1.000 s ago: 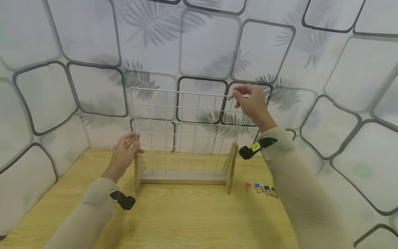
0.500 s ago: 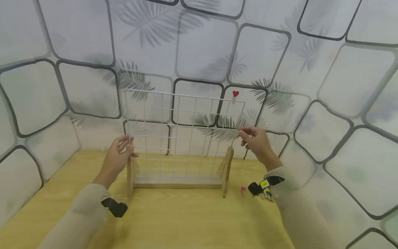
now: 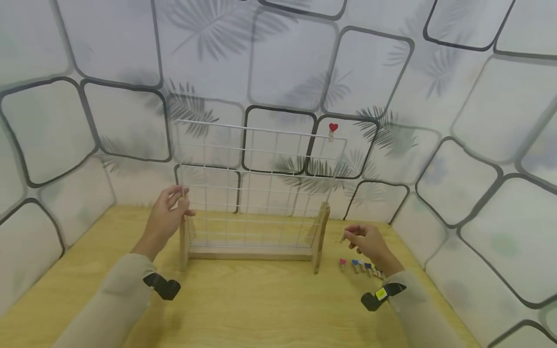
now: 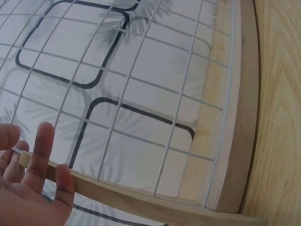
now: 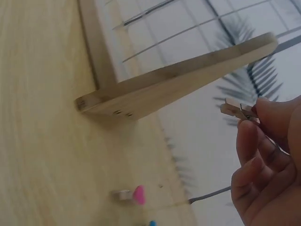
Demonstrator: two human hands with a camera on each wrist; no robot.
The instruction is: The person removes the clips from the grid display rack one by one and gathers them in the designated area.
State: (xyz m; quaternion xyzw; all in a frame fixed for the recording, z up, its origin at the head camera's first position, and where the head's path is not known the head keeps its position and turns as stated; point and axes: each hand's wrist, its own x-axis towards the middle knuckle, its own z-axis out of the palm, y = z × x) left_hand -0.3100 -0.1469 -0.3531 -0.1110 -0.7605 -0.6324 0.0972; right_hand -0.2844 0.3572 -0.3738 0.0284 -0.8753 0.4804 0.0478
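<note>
A white wire grid rack (image 3: 261, 188) stands upright in a wooden base (image 3: 256, 253). My left hand (image 3: 167, 215) holds the rack's left side, where the wire edge meets the top of the wooden post (image 4: 117, 190). To the right of the base, my right hand (image 3: 367, 241) pinches a small wooden clothespin (image 5: 235, 110) between thumb and forefinger, its jaws pointing away from the palm. Those fingertips cover its other end. A clothespin with a red heart (image 3: 333, 127) is clipped on the grid's top wire near the right corner.
On the yellow wood-grain table (image 3: 261, 304) below my right hand lie a pink-topped clothespin (image 3: 343, 262), a blue-topped one (image 3: 355, 263) and several more bunched beside them. A patterned backdrop (image 3: 287, 63) rises close behind the rack.
My right hand has come down from the grid's top right corner, past its right edge, to low over the table. The red-heart clothespin now shows on the top wire. My left hand stays put.
</note>
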